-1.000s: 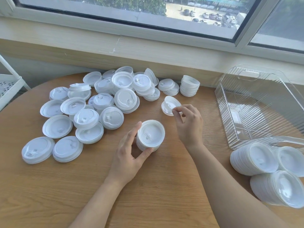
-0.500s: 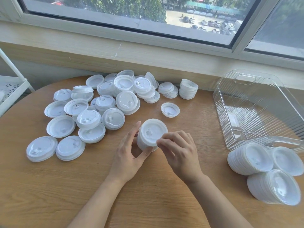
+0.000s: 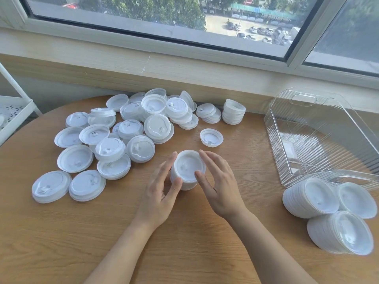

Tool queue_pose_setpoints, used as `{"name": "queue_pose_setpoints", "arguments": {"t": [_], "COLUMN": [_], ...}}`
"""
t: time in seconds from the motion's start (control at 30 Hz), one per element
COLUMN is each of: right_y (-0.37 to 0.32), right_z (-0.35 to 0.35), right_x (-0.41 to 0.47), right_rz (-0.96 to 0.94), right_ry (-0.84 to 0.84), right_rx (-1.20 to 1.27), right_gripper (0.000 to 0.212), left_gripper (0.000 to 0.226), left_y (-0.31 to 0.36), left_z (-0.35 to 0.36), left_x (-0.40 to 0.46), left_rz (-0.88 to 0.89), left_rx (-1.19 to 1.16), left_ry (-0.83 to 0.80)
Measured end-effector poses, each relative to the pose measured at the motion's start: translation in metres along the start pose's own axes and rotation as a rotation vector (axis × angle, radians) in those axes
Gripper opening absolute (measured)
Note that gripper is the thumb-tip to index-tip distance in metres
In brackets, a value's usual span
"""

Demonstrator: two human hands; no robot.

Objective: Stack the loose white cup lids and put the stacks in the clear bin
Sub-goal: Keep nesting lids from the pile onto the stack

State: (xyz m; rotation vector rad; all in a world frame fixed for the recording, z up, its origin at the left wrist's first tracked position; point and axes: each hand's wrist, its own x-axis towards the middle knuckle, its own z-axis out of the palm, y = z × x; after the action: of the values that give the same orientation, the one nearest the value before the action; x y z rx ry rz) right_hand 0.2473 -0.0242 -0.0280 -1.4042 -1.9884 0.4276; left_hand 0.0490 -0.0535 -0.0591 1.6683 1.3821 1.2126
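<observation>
A short stack of white lids stands on the wooden table near its middle. My left hand holds the stack from the left, thumb on its front and fingers along its side. My right hand touches the stack's right side and rim with straight fingers. One single lid lies upturned just behind the stack. Several loose lids are heaped to the left. The clear ribbed bin stands at the right.
A small lid stack sits at the back by the wall. Three long stacks lie on their sides at the bin's near end. A white rack stands off the table's left edge.
My right hand let go of the single lid, which now lies on the table, and came back to the stack, its fingers straightening against it. My left hand stayed on the stack.
</observation>
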Motion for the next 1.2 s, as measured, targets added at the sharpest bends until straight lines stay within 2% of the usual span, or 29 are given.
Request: {"name": "queue_pose_setpoints", "arguments": {"t": [0.23, 0.67, 0.77, 0.87, 0.97, 1.2], "right_y": [0.0, 0.012, 0.015, 0.019, 0.035, 0.076], "right_z": [0.004, 0.005, 0.002, -0.001, -0.001, 0.007], "right_x": [0.003, 0.001, 0.005, 0.015, 0.033, 0.066], "right_rz": [0.031, 0.08, 0.093, 0.139, 0.215, 0.231], "right_ry": [-0.042, -0.084, -0.075, 0.09, 0.23, 0.198], "right_rx": [0.024, 0.098, 0.163, 0.221, 0.133, -0.129], "right_gripper": [0.063, 0.072, 0.062, 0.046, 0.028, 0.027], "left_gripper": [0.053, 0.055, 0.055, 0.056, 0.056, 0.057], "left_y": [-0.003, -0.006, -0.007, -0.005, -0.003, -0.004], "left_z": [0.0, 0.002, 0.002, 0.001, 0.002, 0.002], "left_x": [0.002, 0.006, 0.005, 0.004, 0.004, 0.005], "left_rz": [-0.052, -0.025, -0.037, -0.061, -0.052, -0.047], "left_rx": [-0.026, -0.029, -0.018, -0.022, -0.027, -0.005], "left_ry": [0.02, 0.016, 0.016, 0.023, 0.028, 0.025]}}
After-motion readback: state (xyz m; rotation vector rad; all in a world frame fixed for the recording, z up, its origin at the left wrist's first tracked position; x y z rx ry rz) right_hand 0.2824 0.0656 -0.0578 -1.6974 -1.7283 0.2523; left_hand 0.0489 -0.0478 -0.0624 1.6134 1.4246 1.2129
